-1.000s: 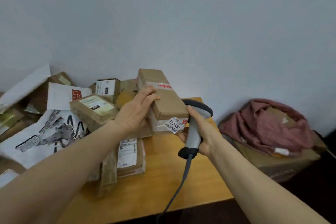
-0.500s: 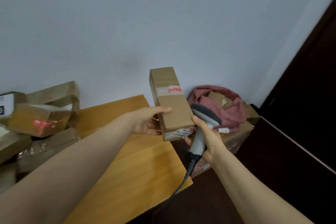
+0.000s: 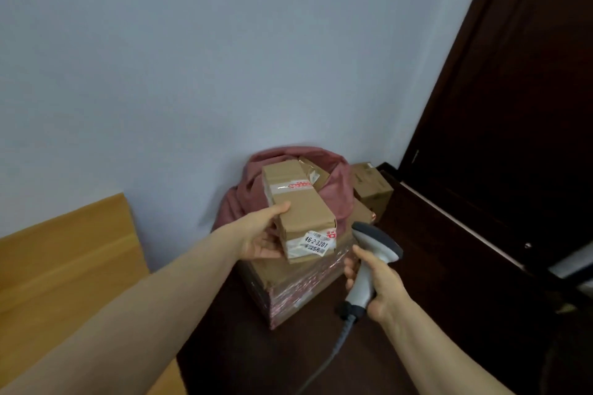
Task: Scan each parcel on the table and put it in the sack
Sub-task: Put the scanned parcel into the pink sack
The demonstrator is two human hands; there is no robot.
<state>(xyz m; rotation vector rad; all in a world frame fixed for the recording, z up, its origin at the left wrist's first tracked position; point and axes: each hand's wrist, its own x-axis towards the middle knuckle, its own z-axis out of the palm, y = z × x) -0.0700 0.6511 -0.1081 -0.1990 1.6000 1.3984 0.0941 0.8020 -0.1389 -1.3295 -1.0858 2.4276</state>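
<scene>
My left hand (image 3: 261, 234) grips a long brown cardboard parcel (image 3: 298, 202) by its left side, thumb on top and fingers underneath. The parcel has a white label on its near end and red-printed tape across the top. It hangs in the air just in front of the pink cloth sack (image 3: 337, 192), which stands against the wall with another parcel showing in its mouth. My right hand (image 3: 382, 285) holds the grey and white barcode scanner (image 3: 373, 253) by its handle, to the right of the parcel and a little lower. Its cable trails down.
A large taped carton (image 3: 298, 285) sits on the dark floor under the parcel. A smaller brown box (image 3: 372, 189) stands right of the sack. The wooden table (image 3: 64, 266) edge is at the left. A dark door (image 3: 513, 106) fills the right side.
The view has swung right, away from the table's parcel pile. My left hand has carried the parcel off the table toward the sack. My right hand with the scanner followed alongside.
</scene>
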